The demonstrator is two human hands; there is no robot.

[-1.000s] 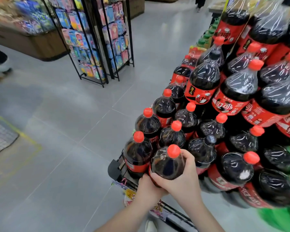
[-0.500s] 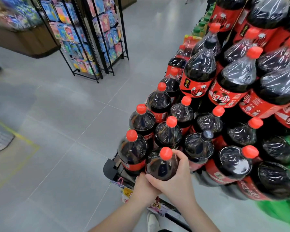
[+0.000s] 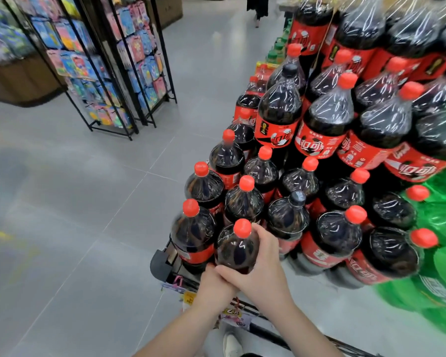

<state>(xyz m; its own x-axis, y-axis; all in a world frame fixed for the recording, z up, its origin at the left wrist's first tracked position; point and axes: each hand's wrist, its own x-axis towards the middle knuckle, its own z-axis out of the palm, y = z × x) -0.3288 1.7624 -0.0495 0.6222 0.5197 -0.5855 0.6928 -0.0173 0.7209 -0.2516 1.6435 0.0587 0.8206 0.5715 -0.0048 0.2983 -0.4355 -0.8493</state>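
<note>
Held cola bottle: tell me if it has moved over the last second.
No. The held bottle keeps its place beside the front-left bottle, cap to cap; only the camera shifted.

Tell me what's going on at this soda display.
A person grips one red-capped cola bottle with both hands at the near corner of a stacked cola display in a shop aisle. The right hand wraps its shoulder; the left hand holds it lower down. It sits tight against a neighbouring bottle; whether it is lifted is unclear.
</note>
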